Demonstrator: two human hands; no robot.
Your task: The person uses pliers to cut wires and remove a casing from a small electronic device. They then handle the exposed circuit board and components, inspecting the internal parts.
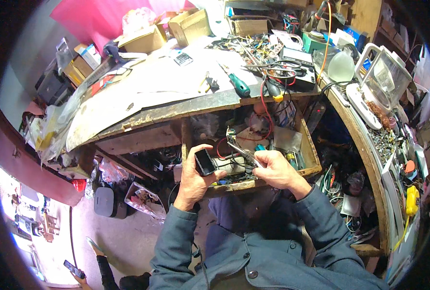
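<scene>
My left hand (194, 179) is closed round a small black box-shaped housing (205, 162), whose open side faces up. In my right hand (277, 169) is a slim metal tool (244, 153) that looks like tweezers or pliers; its exact kind is hard to tell. The tool slants up and left toward a small circuit board (231, 132), and I cannot tell whether its tip grips the board. Both hands are over an open wooden drawer (311, 145) holding cables, a clear plastic bag (287, 139) and other parts. Thin dark wires run between the two hands.
On the worn bench (162, 108) lie a green-handled screwdriver (239, 85), a heap of loose electronic parts (244, 50) and cardboard boxes (145, 39). A clear appliance jug (384, 75) and a yellow tool (412, 200) stand at right. Another person's hand holds a phone (73, 268) at lower left.
</scene>
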